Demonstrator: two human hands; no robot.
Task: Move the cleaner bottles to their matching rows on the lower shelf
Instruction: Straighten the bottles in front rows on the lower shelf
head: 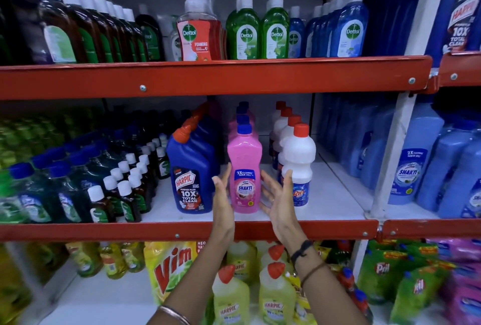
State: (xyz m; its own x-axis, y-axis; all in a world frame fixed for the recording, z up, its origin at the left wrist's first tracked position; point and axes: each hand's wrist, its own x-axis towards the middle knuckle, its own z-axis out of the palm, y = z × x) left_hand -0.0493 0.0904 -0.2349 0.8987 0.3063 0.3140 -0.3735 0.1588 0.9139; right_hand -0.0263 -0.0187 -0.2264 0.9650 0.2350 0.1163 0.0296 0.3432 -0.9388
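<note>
On the middle white shelf stand three rows of cleaner bottles. A pink Shakti bottle with a blue cap heads the centre row. A blue Harpic bottle with a red cap heads the row to its left. A white Rin bottle with a red cap heads the row to its right. My left hand is open just left of the pink bottle. My right hand is open just right of it, in front of the white bottle. Neither hand grips anything.
Small dark bottles and green-blue bottles fill the shelf's left side. Red shelf rails run above and below. Dettol bottles line the upper shelf. Yellow Harpic bottles and a Vim pouch sit below. Blue Shakti bottles stand right.
</note>
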